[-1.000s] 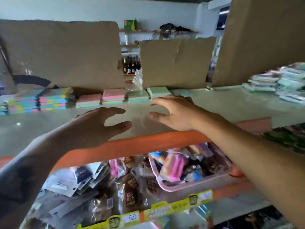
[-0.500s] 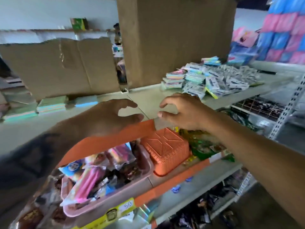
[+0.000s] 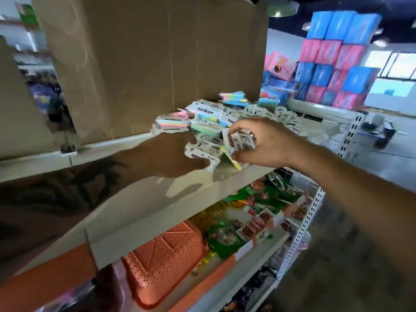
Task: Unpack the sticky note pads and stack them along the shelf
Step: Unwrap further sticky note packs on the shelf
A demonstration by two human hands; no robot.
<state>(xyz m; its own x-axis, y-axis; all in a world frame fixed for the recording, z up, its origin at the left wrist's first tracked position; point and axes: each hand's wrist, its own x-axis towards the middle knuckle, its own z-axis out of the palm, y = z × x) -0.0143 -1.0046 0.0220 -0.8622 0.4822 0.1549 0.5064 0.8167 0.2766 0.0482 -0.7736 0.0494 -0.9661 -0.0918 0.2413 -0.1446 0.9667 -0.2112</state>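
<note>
Above, hands: your two hands met over the grey shelf [image 3: 157,212], at the near edge of the pile of wrapped pads [image 3: 225,122].
Left hand [image 3: 166,156]: fingers curled round one wrapped pad [image 3: 203,152], thumb beneath it.
Right hand [image 3: 263,143]: thumb and fingers pinched one crumpled packet [image 3: 239,140], raised just above the shelf.
Pile: too many packets, and too blurred, for you to count; it lay in front of one tall cardboard sheet [image 3: 157,64].
Lower shelf: one orange basket [image 3: 166,260] sat beside green snack packets [image 3: 227,239].
Background: one stack of blue and pink packs [image 3: 333,57].
</note>
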